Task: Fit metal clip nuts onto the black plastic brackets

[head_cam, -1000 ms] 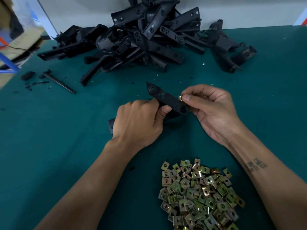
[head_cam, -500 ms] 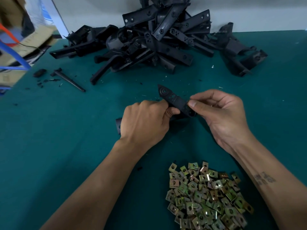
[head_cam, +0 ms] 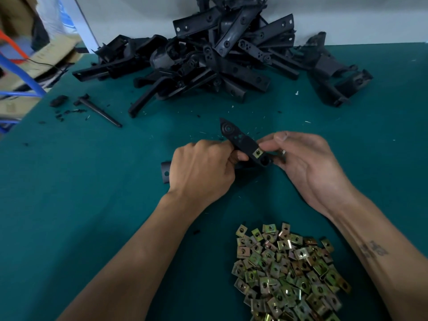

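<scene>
I hold one black plastic bracket [head_cam: 238, 139] above the green table, its pointed end aimed away from me. My left hand [head_cam: 201, 172] grips its near part, and the bracket's other end pokes out left of that hand. A brass-coloured clip nut [head_cam: 257, 153] sits on the bracket's edge. My right hand [head_cam: 301, 163] pinches the bracket right at that nut with thumb and fingers. A heap of loose clip nuts [head_cam: 287, 274] lies on the table close to me.
A big pile of black brackets [head_cam: 220, 59] fills the back of the green table [head_cam: 69, 193]. A thin black rod [head_cam: 102, 112] and plastic crumbs lie at the left. Cardboard and a blue frame [head_cam: 23, 72] stand beyond the table's left edge.
The clip nut now shows seated on the bracket's edge; my right thumb covered that spot before. Both hands and the bracket stayed roughly in place.
</scene>
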The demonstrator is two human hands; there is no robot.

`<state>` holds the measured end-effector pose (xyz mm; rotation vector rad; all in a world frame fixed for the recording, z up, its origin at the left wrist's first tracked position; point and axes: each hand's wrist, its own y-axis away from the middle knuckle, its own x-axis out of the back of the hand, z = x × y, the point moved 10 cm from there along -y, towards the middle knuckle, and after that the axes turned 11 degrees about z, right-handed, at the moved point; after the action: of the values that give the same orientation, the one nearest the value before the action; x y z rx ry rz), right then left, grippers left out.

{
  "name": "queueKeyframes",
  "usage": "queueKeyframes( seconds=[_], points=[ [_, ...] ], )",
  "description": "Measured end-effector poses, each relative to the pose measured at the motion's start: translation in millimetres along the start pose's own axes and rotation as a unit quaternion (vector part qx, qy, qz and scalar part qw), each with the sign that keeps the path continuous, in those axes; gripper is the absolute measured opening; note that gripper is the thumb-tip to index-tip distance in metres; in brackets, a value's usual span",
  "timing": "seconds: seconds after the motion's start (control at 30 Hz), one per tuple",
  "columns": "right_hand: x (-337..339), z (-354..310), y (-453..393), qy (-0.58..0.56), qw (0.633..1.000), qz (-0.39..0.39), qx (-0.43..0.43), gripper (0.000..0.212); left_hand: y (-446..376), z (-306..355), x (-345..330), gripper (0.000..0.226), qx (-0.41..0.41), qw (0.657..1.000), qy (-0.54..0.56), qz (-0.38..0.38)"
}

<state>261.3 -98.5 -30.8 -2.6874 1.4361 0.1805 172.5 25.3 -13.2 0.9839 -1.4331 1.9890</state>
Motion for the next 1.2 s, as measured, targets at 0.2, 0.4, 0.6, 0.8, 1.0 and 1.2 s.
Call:
queueKeyframes(
  seconds=[0.2,0.4,0.6,0.8,1.0,1.2],
  points=[
    [13,4,10,0.034,0.999,-0.010,-0.036,0.029,-1,-1,0,0.043,-0.003,1.000,0.013,0.018],
    [34,11,75,0.338,0.932,-0.120,0.049,0.008,-1,5,1,0.050,-0.019,0.998,0.060,0.028],
    [26,4,89,0.399,0.900,-0.148,0.093,0.017,-1,5,2,0.040,-0.020,0.996,0.085,0.034],
    [21,0,89,0.393,0.904,-0.129,0.110,0.012,-1,5,-1,0.042,-0.021,0.997,0.068,0.024],
    [21,1,90,0.399,0.904,-0.105,0.110,0.019,-2,4,-2,0.048,-0.022,0.998,0.053,0.019],
    [29,-5,85,0.363,0.925,-0.036,0.107,0.024,-2,2,-4,0.050,-0.014,0.998,0.064,0.012]
  ],
)
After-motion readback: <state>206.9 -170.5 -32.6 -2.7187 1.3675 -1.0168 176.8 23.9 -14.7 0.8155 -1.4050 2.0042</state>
